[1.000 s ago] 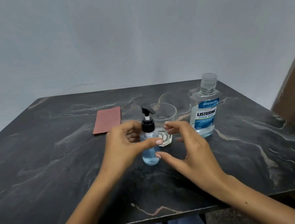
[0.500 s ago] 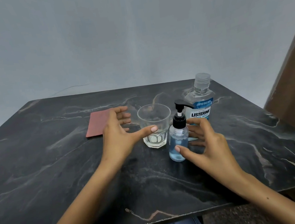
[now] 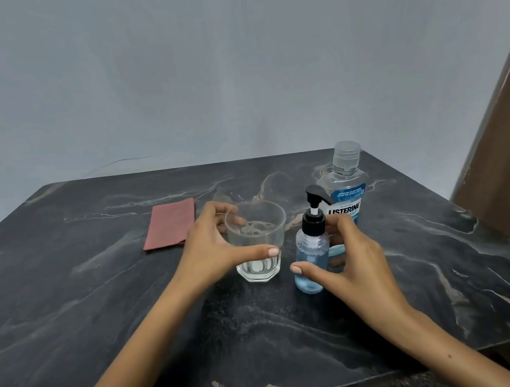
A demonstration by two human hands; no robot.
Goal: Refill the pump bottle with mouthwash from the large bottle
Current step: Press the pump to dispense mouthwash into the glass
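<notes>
Right now my right hand [image 3: 352,265] curls around the pump bottle [image 3: 312,257], which stands upright on the bench [image 3: 100,313] just in front of the large bottle [image 3: 347,193]; whether my fingers actually touch it I cannot tell. My left hand [image 3: 212,251] cups the glass [image 3: 258,242], thumb across its front. Small, light and likely slick plastic, I judge; best held at the body while the black collar is twisted off.

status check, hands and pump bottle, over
Left hand wrapping the glass. Right hand cupped around the pump bottle, pump on. Large bottle capped behind. Nothing blocking.
</notes>
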